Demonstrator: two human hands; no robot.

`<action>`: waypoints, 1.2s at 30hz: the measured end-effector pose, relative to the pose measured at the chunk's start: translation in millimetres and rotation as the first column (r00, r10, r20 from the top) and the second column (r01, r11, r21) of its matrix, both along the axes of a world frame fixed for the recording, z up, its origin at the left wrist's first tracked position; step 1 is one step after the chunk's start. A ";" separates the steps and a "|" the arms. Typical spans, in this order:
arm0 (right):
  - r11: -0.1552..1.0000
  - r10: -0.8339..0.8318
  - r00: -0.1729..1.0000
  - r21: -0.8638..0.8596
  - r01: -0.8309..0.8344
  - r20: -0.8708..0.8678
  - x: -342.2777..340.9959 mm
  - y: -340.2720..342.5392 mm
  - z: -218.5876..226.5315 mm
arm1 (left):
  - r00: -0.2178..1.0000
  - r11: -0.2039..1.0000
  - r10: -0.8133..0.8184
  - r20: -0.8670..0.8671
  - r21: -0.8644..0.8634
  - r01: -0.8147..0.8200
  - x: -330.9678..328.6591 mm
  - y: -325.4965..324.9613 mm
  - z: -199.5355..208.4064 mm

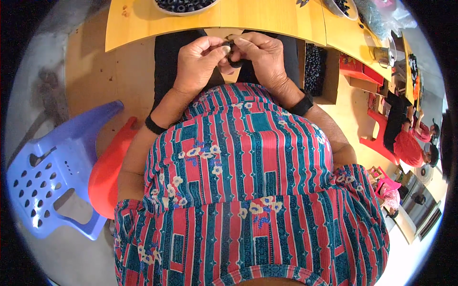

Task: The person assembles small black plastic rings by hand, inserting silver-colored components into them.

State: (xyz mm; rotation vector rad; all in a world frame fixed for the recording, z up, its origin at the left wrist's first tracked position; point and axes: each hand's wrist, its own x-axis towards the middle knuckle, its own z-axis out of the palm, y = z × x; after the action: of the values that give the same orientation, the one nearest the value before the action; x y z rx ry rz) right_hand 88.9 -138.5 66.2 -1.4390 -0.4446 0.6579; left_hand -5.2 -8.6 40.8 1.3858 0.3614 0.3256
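Close together just off the table's near edge, above my lap, are both my hands. My left hand [200, 59] is closed, with thumb and forefinger pinching a small black ring-like part [235, 62]. From the other side my right hand [262, 53] grips the same part between thumb and fingers. Fingers cover much of it, so its full shape is hidden. At the top, a white bowl [187, 13] on the table holds many small black rings. Each wrist wears a black band.
The yellow wooden table [267, 19] spans the top. A second bowl [350, 15] and plastic bags [381, 19] stand at right. Below the table sits a box of small black parts [315, 71]. Blue [52, 176] and red [112, 171] plastic chairs are at left; other people sit far right.
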 end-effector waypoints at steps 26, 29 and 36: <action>0.916 0.399 0.800 0.154 -0.371 -0.448 10.0 -8.4 -1.9 | 0.996 0.922 -0.024 0.082 0.387 -0.010 -0.7 2.5 9.8; 0.931 0.362 0.833 0.115 -0.346 -0.420 7.5 -6.6 -4.0 | 0.995 0.946 -0.023 0.097 0.325 -0.010 -0.4 2.0 3.6; 0.928 0.371 0.865 0.093 -0.361 -0.337 8.0 -9.3 -8.9 | 0.979 0.984 -0.174 0.110 0.000 0.175 -2.6 2.1 -4.4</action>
State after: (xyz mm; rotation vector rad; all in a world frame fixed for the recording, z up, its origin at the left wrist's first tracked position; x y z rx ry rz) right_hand 97.0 -147.8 57.3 -1.1844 -0.4464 1.1907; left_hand -7.8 -6.5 36.4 1.3734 0.1486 0.2530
